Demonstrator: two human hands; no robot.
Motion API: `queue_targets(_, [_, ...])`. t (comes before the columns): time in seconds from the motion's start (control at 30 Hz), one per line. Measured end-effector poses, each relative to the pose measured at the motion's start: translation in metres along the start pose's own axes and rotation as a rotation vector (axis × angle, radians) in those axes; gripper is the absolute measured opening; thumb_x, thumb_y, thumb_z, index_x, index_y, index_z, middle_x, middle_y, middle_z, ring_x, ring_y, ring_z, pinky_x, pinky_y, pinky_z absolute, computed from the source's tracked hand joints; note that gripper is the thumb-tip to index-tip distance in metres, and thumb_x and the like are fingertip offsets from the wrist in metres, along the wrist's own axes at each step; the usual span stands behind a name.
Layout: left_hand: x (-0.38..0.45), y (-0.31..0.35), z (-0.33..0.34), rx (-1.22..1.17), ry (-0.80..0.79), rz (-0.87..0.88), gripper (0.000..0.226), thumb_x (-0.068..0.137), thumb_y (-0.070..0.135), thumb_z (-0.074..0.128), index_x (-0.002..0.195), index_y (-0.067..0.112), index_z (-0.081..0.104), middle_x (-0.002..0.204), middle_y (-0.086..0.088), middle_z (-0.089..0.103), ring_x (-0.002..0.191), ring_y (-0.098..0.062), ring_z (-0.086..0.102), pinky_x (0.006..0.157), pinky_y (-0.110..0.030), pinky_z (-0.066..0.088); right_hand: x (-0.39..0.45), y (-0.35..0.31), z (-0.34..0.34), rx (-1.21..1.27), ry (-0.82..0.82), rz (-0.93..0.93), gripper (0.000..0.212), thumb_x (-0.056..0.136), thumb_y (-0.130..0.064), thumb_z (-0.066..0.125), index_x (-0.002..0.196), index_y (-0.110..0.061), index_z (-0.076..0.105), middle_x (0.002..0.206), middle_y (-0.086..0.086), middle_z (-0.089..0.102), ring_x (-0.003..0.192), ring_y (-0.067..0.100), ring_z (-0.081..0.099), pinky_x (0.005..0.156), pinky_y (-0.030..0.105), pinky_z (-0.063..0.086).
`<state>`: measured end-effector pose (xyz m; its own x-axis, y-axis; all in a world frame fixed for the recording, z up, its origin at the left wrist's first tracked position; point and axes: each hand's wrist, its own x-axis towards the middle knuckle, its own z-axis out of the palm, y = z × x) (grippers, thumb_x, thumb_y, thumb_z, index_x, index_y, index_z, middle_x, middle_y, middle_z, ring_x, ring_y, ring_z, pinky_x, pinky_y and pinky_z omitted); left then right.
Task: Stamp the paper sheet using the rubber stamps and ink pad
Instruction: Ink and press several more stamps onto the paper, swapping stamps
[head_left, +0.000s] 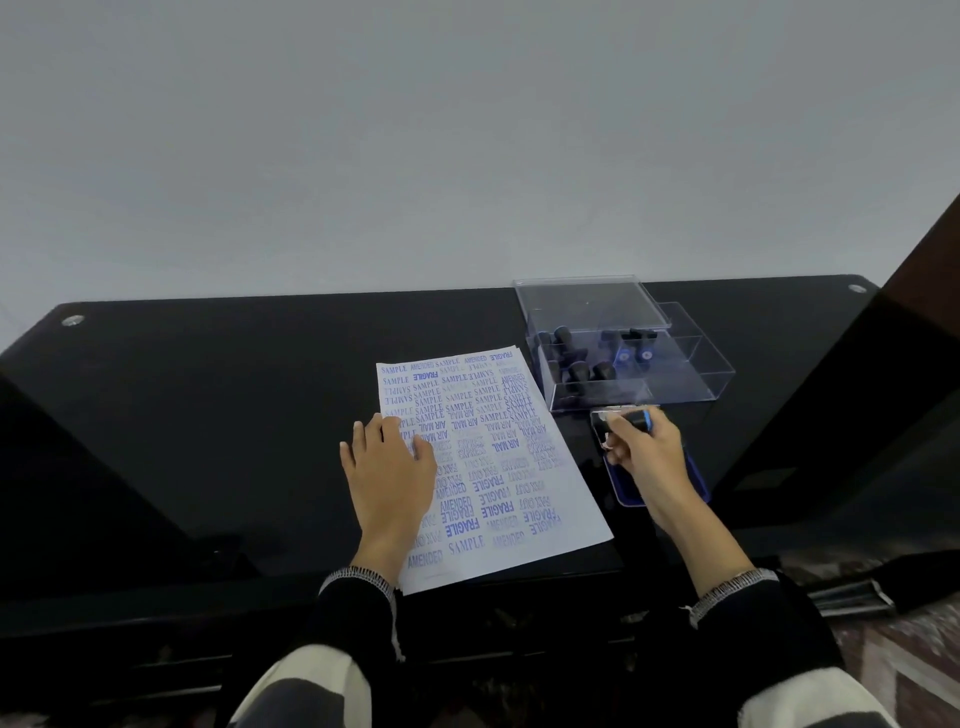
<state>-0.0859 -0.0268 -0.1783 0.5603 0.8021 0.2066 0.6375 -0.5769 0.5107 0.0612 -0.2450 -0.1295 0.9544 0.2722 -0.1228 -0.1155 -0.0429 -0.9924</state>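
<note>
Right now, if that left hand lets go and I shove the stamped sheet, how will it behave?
The paper sheet is thin and flat, so it probably slides easily on the glossy black table. It would likely flop if lifted by one edge. The left hand resting on it probably steadies it.

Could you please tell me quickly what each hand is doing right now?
Left hand: open, fingers resting flat on the stamped white paper sheet.
Right hand: gripping a black rubber stamp above the blue ink pad.
</note>
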Motion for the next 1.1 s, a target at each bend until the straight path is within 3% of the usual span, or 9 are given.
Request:
queue_targets(0.3, [-0.001,0.0,0.001,0.007,0.017,0.016,0.04,0.095,0.03,0.049,0.13,0.01,0.051,0.141,-0.008,0.049,0.143,-0.029,0.029,0.119,-0.048,0.016,-0.007,-0.003,-0.002,0.007,0.053,-0.085,0.014,0.084,-0.003,0.069,0.082,-0.008,0.056,0.081,0.017,0.066,0.064,0.021,0.059,0.062,0.029,0.055])
queue_targets(0.43, [-0.001,0.0,0.001,0.009,0.012,0.016,0.04,0.096,0.031,0.048,0.129,0.01,0.051,0.14,-0.007,0.049,0.143,-0.029,0.029,0.119,-0.047,0.016,0.006,-0.016,0.0,-0.123,0.097,-0.176,0.019,0.082,-0.01,0.072,0.081,-0.017,0.054,0.087,0.007,0.068,0.079,0.018,0.065,0.073,0.03,0.052])
queue_targets(0.6, [0.0,0.0,0.0,0.027,0.007,0.008,0.042,0.096,0.032,0.048,0.131,0.01,0.05,0.141,-0.008,0.049,0.142,-0.029,0.03,0.118,-0.048,0.017,0.032,-0.041,0.007,-0.215,0.17,-0.249,0.018,0.083,-0.013,0.071,0.083,-0.015,0.053,0.087,-0.001,0.064,0.079,0.008,0.06,0.062,0.014,0.043])
queue_targets(0.7, [-0.001,0.001,-0.001,0.016,-0.001,0.006,0.041,0.096,0.031,0.048,0.131,0.009,0.05,0.141,-0.008,0.049,0.143,-0.029,0.029,0.119,-0.048,0.016,0.051,-0.05,0.013,-0.278,0.16,-0.262,0.016,0.086,-0.013,0.068,0.091,-0.011,0.053,0.097,0.004,0.061,0.08,0.008,0.057,0.058,0.01,0.04])
queue_targets(0.87, [-0.002,0.001,-0.002,0.005,-0.002,0.002,0.041,0.096,0.031,0.047,0.131,0.01,0.05,0.142,-0.007,0.048,0.144,-0.028,0.027,0.119,-0.047,0.014,0.08,-0.053,0.023,-0.387,0.107,-0.256,0.026,0.086,-0.016,0.069,0.104,-0.009,0.051,0.103,0.006,0.06,0.096,0.017,0.057,0.067,0.015,0.041])
queue_targets(1.0, [-0.001,0.002,-0.002,0.006,0.001,-0.003,0.041,0.096,0.031,0.047,0.132,0.011,0.049,0.143,-0.007,0.047,0.144,-0.027,0.026,0.12,-0.047,0.014,0.098,-0.057,0.028,-0.389,0.082,-0.261,0.036,0.09,-0.009,0.062,0.121,-0.01,0.045,0.096,0.006,0.059,0.081,0.015,0.056,0.059,0.014,0.042])
queue_targets(1.1, [-0.001,0.002,-0.001,0.012,-0.002,-0.004,0.041,0.097,0.032,0.046,0.132,0.011,0.049,0.143,-0.006,0.047,0.144,-0.027,0.026,0.12,-0.046,0.014,0.115,-0.063,0.032,-0.436,0.086,-0.269,0.046,0.092,-0.005,0.058,0.133,-0.017,0.043,0.103,0.008,0.056,0.082,0.016,0.055,0.068,0.025,0.05])
